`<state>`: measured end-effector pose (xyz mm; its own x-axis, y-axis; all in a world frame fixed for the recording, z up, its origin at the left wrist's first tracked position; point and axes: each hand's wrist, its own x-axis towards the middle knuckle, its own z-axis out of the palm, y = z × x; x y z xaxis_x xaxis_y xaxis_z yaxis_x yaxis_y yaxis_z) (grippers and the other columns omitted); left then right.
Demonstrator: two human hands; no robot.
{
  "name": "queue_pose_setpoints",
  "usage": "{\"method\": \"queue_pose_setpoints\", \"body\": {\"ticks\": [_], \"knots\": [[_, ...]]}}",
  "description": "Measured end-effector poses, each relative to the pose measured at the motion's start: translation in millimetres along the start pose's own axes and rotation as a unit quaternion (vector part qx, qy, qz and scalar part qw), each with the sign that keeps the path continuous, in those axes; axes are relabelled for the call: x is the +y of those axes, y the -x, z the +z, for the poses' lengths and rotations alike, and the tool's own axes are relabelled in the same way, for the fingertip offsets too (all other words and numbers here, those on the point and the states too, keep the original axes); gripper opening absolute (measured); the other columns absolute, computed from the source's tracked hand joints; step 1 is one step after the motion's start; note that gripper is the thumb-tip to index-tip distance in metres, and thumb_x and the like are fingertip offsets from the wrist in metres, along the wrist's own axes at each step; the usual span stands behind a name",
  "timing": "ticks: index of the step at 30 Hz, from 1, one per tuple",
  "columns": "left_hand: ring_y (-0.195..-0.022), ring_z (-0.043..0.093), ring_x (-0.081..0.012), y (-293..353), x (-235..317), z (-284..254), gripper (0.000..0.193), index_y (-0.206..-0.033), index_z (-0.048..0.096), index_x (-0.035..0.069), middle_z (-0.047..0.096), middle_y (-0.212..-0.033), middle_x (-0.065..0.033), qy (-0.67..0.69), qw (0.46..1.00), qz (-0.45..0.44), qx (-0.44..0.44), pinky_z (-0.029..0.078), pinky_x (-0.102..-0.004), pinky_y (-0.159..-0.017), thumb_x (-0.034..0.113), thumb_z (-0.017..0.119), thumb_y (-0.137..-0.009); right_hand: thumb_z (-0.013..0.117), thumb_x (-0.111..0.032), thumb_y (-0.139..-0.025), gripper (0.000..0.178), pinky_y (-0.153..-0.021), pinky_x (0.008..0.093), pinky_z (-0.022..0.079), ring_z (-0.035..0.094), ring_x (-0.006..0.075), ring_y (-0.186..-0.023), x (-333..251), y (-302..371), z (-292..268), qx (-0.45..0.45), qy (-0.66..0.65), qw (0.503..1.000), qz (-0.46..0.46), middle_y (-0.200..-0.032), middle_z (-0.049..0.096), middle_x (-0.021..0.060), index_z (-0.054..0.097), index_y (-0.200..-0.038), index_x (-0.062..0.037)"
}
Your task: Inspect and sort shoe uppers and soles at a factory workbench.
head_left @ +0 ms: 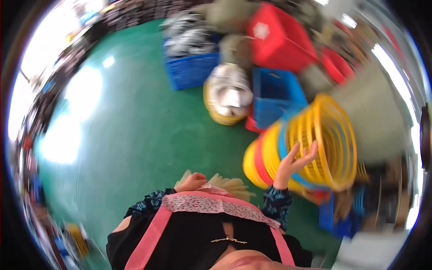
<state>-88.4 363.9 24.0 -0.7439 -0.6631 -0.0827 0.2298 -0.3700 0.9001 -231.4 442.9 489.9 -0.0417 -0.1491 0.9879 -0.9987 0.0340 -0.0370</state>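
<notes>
Above a green floor [135, 135], the left hand [191, 182] curls loosely near the apron, its hold unclear through blur, while the right hand [294, 162], fingers spread open, touches a tilted stack of yellow baskets [315, 148] lower right.

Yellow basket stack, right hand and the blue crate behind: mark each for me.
yellow basket stack [335, 148], head view, on the top basket's slatted wall
right hand [294, 164], head view, on the palm
blue crate [274, 92], head view, on its inner wall

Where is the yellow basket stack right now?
In the head view, right of centre: the basket stack lies tipped on its side, right hand on its rim, below the blue crate.
</notes>
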Motion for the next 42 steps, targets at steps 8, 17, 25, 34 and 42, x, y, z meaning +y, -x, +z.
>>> {"method": "queue_pose_setpoints", "body": {"ticks": [8, 17, 25, 34, 42], "knots": [[-0.1, 0.079, -0.0226, 111.6, -46.7, 61.3, 0.032, -0.126, 0.076, 0.001, 0.083, -0.112, -0.0129, 0.113, 0.899, 0.043, 0.42, 0.064, -0.0392, -0.09, 0.024, 0.081, -0.104, 0.062, 0.004, -0.113, 0.037, -0.082, 0.0354, 0.062, 0.074, 0.018, -0.08, -67.7, 8.1, 63.5, -0.538, -0.447, 0.71, 0.08, -0.094, 0.082, 0.0128, 0.066, -0.15, 0.0054], [-0.122, 0.079, -0.0422, 149.2, -9.0, 165.1, 0.044, -0.138, 0.073, 0.003, 0.081, -0.13, -0.0247, 0.0, 0.911, -0.067, 0.407, 0.063, -0.0488, -0.104, 0.032, 0.078, -0.105, 0.054, -0.036, -0.12, 0.026, -0.066, 0.0288, 0.043, 0.061, 0.0064, -0.07, -255.0, -160.7, 85.5, -0.124, -0.921, 0.297, -0.218, -0.081, 0.063, -0.0099, 0.064, -0.102, -0.0198], [-0.118, 0.079, -0.0414, 156.6, -7.6, 151.4, 0.038, -0.134, 0.073, 0.002, 0.083, -0.125, -0.0216, 0.022, 0.808, -0.082, 0.583, 0.063, -0.0493, -0.103, 0.028, 0.075, -0.105, 0.062, -0.02, -0.11, 0.031, -0.058, 0.0251, 0.041, 0.058, 0.0041, -0.059, -324.6, -175.9, 113.9, -0.168, -0.963, 0.101, -0.183, -0.074, 0.056, -0.0093, 0.055, -0.08, -0.0143], [-0.102, 0.082, -0.0381, 102.8, -172.3, 391.8, 0.023, -0.103, 0.087, 0.009, 0.084, -0.11, -0.0208, 0.03, 0.613, -0.564, 0.552, 0.066, -0.0524, -0.089, 0.027, 0.075, -0.094, 0.067, -0.013, -0.104, 0.029, -0.053, 0.0277, 0.041, 0.059, 0.0075, -0.057, -379.4, -133.6, 196.6, -0.186, -0.971, -0.092, -0.118, -0.072, 0.056, -0.0049, 0.058, -0.077, -0.0139], [-0.095, 0.083, -0.0426, -59.8, -64.9, 494.9, 0.024, -0.089, 0.09, 0.013, 0.085, -0.095, -0.0191, 0.54, 0.254, -0.313, 0.739, 0.067, -0.0529, -0.085, 0.024, 0.068, -0.092, 0.053, -0.009, -0.114, 0.025, -0.076, 0.0321, 0.063, 0.078, 0.0188, -0.085, -487.7, -76.5, 243.5, -0.34, -0.687, -0.642, -0.033, -0.094, 0.077, 0.0063, 0.074, -0.1, -0.0075]]}}
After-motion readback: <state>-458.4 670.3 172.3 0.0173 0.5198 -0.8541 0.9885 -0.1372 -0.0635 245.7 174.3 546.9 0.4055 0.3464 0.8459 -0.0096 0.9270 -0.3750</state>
